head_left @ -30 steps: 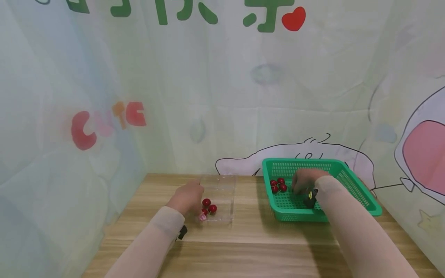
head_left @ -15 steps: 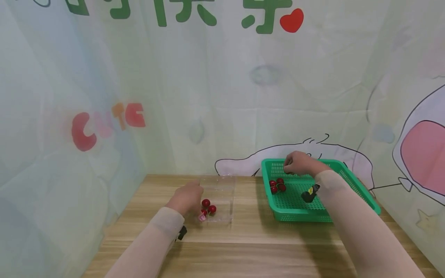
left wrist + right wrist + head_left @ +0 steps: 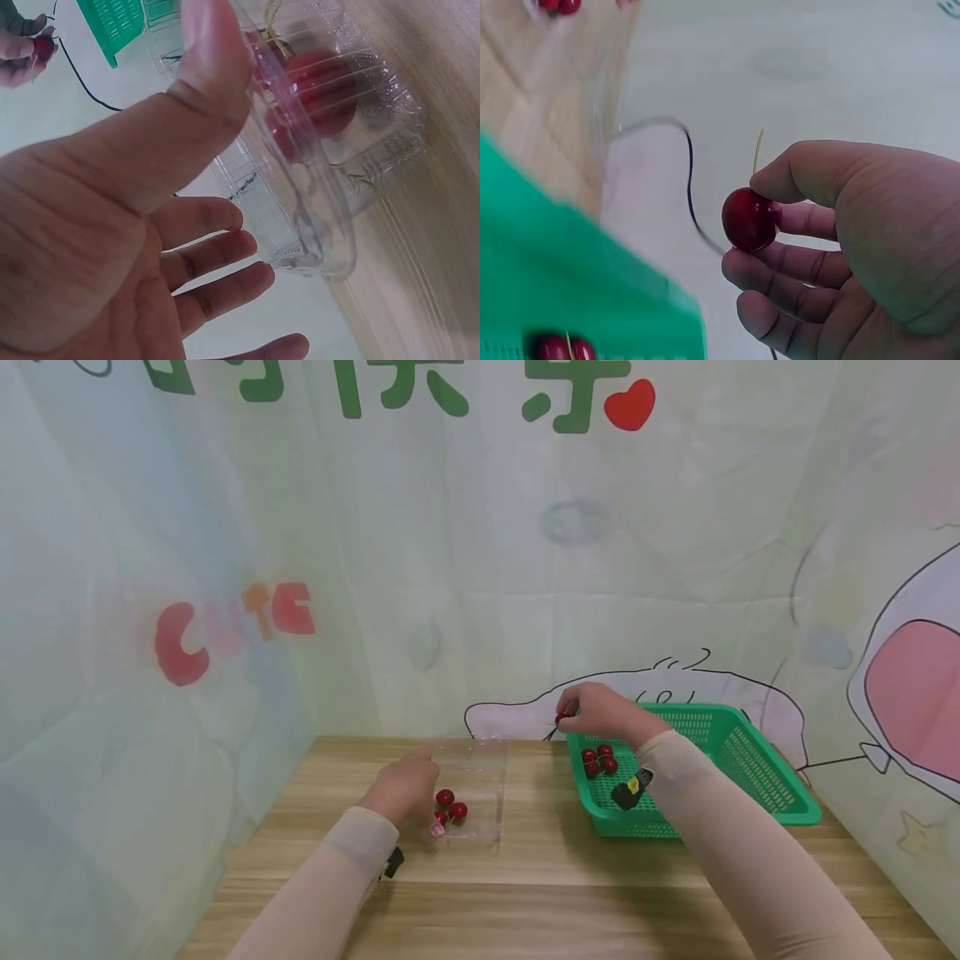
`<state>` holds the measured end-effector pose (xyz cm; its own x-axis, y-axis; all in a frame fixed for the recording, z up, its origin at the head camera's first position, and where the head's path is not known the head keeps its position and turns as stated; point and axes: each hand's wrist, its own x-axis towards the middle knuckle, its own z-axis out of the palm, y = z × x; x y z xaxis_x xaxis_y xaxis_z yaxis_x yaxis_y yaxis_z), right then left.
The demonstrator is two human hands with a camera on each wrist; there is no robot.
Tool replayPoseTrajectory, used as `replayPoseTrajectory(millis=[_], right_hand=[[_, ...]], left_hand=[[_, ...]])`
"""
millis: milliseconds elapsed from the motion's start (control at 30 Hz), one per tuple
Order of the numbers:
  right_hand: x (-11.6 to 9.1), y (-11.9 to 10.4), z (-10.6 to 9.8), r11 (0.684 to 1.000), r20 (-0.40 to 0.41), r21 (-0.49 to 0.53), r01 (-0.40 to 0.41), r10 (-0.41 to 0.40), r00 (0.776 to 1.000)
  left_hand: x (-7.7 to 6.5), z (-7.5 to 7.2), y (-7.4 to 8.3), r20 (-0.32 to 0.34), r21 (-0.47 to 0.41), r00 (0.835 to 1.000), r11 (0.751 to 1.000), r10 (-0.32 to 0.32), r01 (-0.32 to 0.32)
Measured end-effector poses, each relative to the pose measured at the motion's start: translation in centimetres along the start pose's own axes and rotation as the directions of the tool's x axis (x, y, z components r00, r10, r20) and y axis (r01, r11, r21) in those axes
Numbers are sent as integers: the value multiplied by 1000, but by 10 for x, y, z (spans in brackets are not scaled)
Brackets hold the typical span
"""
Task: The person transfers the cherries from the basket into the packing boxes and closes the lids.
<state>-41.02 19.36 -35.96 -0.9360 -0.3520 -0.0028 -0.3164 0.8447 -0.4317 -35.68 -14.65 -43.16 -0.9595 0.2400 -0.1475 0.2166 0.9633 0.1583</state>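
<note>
My right hand (image 3: 600, 706) pinches a dark red cherry (image 3: 748, 219) with a thin stem between thumb and fingertips, raised above the left rim of the green basket (image 3: 652, 827). Inside the basket, several cherries (image 3: 600, 762) lie near its left wall. My left hand (image 3: 405, 787) is at the left side of a clear plastic box (image 3: 489, 789). In the left wrist view its thumb lies against the box wall, and the other fingers stay extended along the edge. A few cherries (image 3: 452, 806) with stems sit in the box, partly hidden by the thumb.
Both containers stand on a wooden table (image 3: 480, 910), the basket to the right of the box. A printed cloth backdrop (image 3: 480, 552) hangs behind the table and along its sides.
My right hand has risen out of the basket and moved left with a cherry, which now shows at its fingertips. The left hand and the box have stayed in place.
</note>
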Motion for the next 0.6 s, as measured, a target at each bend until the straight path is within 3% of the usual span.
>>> replayPoseTrajectory(millis=[167, 367, 600], right_hand=[[7, -29, 19, 997, 33, -3, 76, -75, 997], [11, -56, 48, 995, 114, 19, 103, -104, 988], [14, -77, 88, 969, 180, -1, 248, -244, 953]], left_hand=[[-1, 0, 0, -8, 6, 1000, 1000, 7, -7], [-2, 0, -2, -12, 12, 1000, 1000, 8, -8], [1, 1, -2, -17, 61, 1000, 998, 14, -13]])
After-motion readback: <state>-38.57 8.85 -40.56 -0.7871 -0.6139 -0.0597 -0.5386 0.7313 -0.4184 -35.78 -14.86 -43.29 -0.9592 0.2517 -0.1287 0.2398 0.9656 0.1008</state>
